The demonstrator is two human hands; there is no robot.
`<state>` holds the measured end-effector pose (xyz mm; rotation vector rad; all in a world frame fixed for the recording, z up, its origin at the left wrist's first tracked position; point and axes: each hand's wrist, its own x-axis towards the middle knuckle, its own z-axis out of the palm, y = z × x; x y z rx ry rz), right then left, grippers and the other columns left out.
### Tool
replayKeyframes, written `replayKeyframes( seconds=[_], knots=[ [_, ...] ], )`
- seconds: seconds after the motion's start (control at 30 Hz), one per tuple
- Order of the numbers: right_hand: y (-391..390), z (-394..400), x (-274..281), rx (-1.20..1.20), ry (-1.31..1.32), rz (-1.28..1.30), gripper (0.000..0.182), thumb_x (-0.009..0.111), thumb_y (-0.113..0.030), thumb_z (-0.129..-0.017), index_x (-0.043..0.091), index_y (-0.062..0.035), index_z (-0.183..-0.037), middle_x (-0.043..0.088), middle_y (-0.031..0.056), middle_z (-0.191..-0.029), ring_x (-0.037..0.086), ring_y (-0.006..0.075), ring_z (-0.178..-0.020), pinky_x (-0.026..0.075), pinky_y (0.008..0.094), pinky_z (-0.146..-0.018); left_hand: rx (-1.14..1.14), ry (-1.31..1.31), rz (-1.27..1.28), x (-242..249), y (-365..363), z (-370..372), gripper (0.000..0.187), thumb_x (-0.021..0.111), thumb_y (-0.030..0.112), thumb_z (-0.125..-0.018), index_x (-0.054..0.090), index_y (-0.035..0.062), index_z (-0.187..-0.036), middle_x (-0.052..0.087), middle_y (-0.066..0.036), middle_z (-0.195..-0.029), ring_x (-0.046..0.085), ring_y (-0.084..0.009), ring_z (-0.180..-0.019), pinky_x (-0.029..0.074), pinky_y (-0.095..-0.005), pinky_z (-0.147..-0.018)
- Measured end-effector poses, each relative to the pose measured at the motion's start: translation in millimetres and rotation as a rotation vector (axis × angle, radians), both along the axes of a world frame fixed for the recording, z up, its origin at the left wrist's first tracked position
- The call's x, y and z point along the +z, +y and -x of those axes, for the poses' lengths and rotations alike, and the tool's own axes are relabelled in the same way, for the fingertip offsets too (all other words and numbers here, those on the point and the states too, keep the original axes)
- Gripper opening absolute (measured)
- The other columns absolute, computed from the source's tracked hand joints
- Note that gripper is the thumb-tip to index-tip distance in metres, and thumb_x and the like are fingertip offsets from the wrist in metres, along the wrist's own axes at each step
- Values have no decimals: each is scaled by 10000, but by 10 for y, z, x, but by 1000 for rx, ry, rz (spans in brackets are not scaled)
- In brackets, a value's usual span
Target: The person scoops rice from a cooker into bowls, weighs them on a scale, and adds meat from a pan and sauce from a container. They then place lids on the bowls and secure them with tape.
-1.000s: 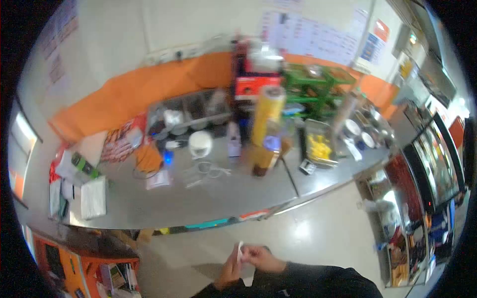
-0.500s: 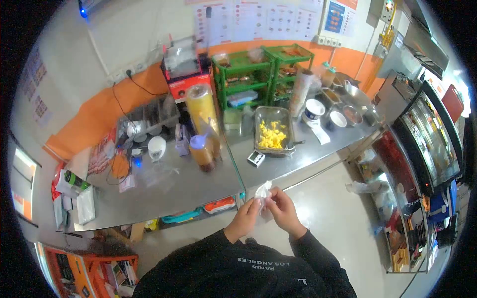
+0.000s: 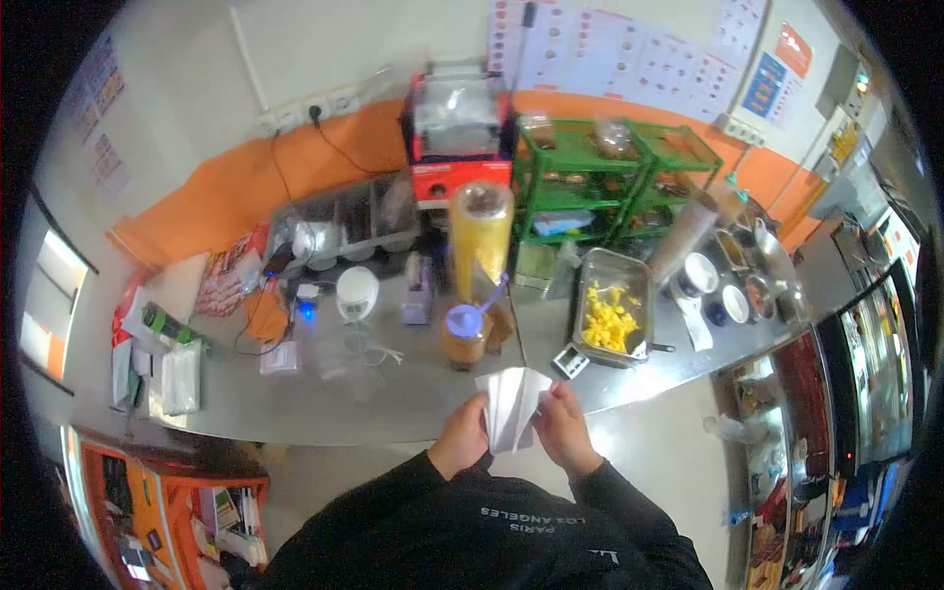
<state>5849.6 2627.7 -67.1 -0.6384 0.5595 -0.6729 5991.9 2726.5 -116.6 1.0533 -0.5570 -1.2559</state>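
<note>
A white folded paper piece (image 3: pixel 510 408), spread into a fan of creases, is held between both hands in front of my body. My left hand (image 3: pixel 462 436) grips its left edge, fingers closed. On the right edge, the fingers of my right hand (image 3: pixel 563 423) pinch the paper. Just beyond it on the metal counter (image 3: pixel 413 398) stands a brown bottle with a purple lid (image 3: pixel 466 329). A small white scale (image 3: pixel 570 361) lies beside a metal tray (image 3: pixel 580 305) of yellow pieces (image 3: pixel 611 320).
Behind are a yellow roll (image 3: pixel 481 241), a red and black machine (image 3: pixel 459 138) and green racks (image 3: pixel 580 157). A white round container (image 3: pixel 357 293) stands left. Bowls (image 3: pixel 699 275) sit right, near a glass display case (image 3: pixel 875 383). An orange shelf (image 3: pixel 177 501) is lower left.
The paper has gone from bunched up to spread wider, and my hands have moved apart. The view has turned left, so the counter items appear further right.
</note>
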Motion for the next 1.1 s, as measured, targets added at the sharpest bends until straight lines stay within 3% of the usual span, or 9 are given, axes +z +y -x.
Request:
replayKeyframes(
  seconds=[0.23,0.4,0.53,0.63,0.7,0.9,0.93,1.0,1.1],
  knots=[
    [92,-528,-412,66,398,584,211,571,-85,-967,408,-82,-1101,523,26,-981,523,114,-877,463,269,-770,-79,-267,-263,256,128,-309,364,527,278,-999,575,-11,-1215,626,-57,-1011,556,-124,-943,465,-318,-845],
    [-60,-620,-173,212,340,295,164,564,-132,-980,488,-69,-1110,534,-7,-906,514,82,-805,455,253,-717,1,-130,-71,82,83,-518,339,512,249,-1002,560,17,-1244,621,-80,-1163,591,-195,-1057,460,-345,-932],
    [-91,-590,-408,142,194,-3,118,552,-142,-988,515,-62,-1066,528,-16,-883,517,84,-787,442,230,-708,165,632,-34,195,56,-735,306,561,167,-965,570,36,-1241,617,-112,-1233,598,-260,-1119,451,-372,-980],
    [-170,-517,-375,16,145,-76,85,565,-121,-979,503,-77,-1017,508,-17,-875,514,83,-791,438,219,-723,60,-911,-164,-195,294,-1250,325,538,28,-882,558,13,-1206,632,-117,-1142,609,-246,-1088,471,-395,-957],
    [-303,-274,-425,13,177,21,103,586,-97,-963,488,-87,-990,499,-14,-880,516,81,-814,440,219,-744,511,122,-108,-734,358,-1612,345,385,231,-1024,572,-9,-1187,649,-116,-1110,621,-242,-1057,485,-382,-937],
    [-673,392,-3,107,425,147,291,668,-55,-897,515,-45,-1145,557,19,-1002,546,80,-923,478,253,-764,697,-1361,-758,-1013,354,-2251,508,539,179,-964,350,-64,-1368,459,-247,-1354,478,-357,-1250,367,-418,-1070],
    [-732,531,-112,17,451,150,300,675,-103,-910,550,-61,-1180,573,-22,-761,517,60,-688,414,205,-604,796,-1686,-810,-1001,314,-2213,542,569,154,-943,328,-71,-1373,437,-268,-1362,461,-377,-1263,353,-426,-1080],
    [-863,967,-32,-19,631,217,201,671,-138,-917,597,-54,-1083,573,-22,-768,512,61,-690,414,211,-601,990,-1453,-296,-491,184,-1674,576,600,134,-909,296,-66,-1356,419,-278,-1314,451,-391,-1233,330,-478,-1083],
    [-1043,1684,-145,-219,796,354,148,657,-189,-929,649,-41,-924,569,-32,-767,490,49,-686,411,209,-597,832,-1667,690,-1175,104,-1161,346,601,94,-887,429,-36,-1157,543,-187,-1024,589,-297,-881,494,-458,-815]
  ],
)
